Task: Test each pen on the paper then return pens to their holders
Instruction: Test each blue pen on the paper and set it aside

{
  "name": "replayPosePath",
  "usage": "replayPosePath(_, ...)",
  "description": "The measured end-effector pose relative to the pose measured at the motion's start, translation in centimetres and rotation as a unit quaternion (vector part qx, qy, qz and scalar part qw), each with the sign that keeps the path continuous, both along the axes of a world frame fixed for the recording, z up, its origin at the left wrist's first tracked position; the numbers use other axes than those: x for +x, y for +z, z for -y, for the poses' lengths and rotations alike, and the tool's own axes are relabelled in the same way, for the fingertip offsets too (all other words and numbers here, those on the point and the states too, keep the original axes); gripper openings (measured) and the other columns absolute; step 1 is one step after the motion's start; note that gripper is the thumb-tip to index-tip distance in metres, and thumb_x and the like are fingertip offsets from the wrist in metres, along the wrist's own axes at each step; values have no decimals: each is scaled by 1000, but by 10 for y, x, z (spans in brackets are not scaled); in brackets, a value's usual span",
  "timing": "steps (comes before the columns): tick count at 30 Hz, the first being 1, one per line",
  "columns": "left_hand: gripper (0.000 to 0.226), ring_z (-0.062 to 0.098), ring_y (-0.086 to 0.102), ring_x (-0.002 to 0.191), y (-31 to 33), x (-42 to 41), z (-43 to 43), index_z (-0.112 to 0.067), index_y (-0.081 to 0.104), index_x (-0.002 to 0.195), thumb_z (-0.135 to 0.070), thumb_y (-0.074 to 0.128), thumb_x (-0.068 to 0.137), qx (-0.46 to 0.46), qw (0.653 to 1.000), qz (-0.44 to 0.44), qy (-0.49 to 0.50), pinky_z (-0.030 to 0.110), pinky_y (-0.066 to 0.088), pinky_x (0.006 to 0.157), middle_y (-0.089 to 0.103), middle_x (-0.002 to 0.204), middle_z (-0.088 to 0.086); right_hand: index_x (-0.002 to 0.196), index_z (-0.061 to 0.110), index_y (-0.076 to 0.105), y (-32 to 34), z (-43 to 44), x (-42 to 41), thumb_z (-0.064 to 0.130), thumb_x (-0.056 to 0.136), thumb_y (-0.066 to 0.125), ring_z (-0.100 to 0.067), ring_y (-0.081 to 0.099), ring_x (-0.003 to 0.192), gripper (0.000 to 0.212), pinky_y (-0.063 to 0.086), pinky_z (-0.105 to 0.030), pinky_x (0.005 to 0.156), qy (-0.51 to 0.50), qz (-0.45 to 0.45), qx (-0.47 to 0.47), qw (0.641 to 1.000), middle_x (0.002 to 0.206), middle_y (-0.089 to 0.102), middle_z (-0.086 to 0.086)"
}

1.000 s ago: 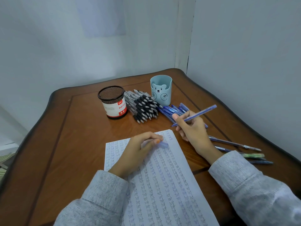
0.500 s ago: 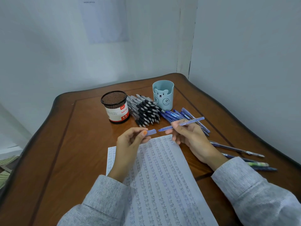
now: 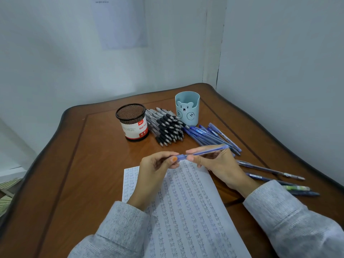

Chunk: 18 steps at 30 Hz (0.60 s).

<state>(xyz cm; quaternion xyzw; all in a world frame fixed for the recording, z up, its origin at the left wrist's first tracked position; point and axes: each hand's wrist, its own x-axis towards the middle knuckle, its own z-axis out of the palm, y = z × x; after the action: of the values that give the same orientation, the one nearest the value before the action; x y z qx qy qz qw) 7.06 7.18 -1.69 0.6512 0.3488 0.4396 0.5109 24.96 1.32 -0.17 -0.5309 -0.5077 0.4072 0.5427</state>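
**Cap meets pen**

Left hand (image 3: 158, 165) pinches the blue cap (image 3: 181, 157), right hand (image 3: 218, 164) grips the blue pen (image 3: 208, 151). The 2 touch end to end just above the paper (image 3: 186, 211)'s far edge. Mesh holder (image 3: 131, 118) and bear cup (image 3: 187, 108) stand beyond the paper.

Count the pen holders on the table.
2. The black mesh holder stands left of the pile of black-grip pens. The blue bear cup stands just right of that pile, toward the back. Both are in plain view; none looks hidden.
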Motion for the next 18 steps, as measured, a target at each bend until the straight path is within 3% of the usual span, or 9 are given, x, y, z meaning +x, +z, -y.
replayPosePath(4, 14, 12, 70, 72, -2, 0, 0, -5, 73, 95, 0, 62, 88, 13, 1000, -13, -8, 16, 52, 68, 75, 88, 2, 93, 18, 75, -4, -1, 0, 27, 69, 74, -34, 62, 75, 26, 52, -21, 68, 8, 14, 27, 999, 83, 75, 5)
replayPosePath(8, 14, 12, 69, 74, -1, 1, -4, -5, 72, 97, -3, 62, 88, 15, 1000, -10, -4, 18, 53, 70, 74, 91, 0, 97, 13, 75, -3, -3, -1, 25, 72, 75, -11, 55, 54, 28, 48, -16, 56, 4, 14, 30, 999, 74, 73, 5)
replayPosePath(11, 13, 12, 68, 74, 1, 3, -5, -7, 72, 96, -3, 61, 89, 20, 1000, -4, -1, 18, 52, 71, 74, 90, 2, 98, 10, 75, 2, -4, 3, 24, 75, 72, -9, 52, 54, 27, 43, -17, 49, 17, -17, 8, 1000, 66, 68, 2)
replayPosePath(14, 16, 11, 67, 75, 2, 2, -4, -10, 71, 96, -2, 59, 90, 20, 1000, 9, 14, 17, 52, 71, 73, 88, 2, 97, 8, 75, 9, -1, 16, 17, 78, 71, -12, 54, 59, 21, 44, -19, 52, 27, -63, 5, 998, 66, 65, -4)
replayPosePath(16, 17, 11, 67, 76, 2, -1, -4, -12, 72, 95, -1, 59, 90, 14, 999, 18, 28, 17, 52, 71, 73, 87, 2, 99, 14, 76, 18, 5, 25, 14, 79, 73, -7, 64, 71, 20, 50, -16, 59, 22, 35, 10, 999, 81, 74, 2)
replayPosePath(18, 16, 11, 67, 77, 4, -1, -2, -12, 72, 94, -2, 61, 90, 26, 999, 16, 25, 18, 52, 72, 73, 87, 3, 98, 20, 76, 28, 12, 31, 16, 79, 75, 0, 67, 83, 19, 52, -15, 68, 41, 192, 9, 980, 90, 75, 9)
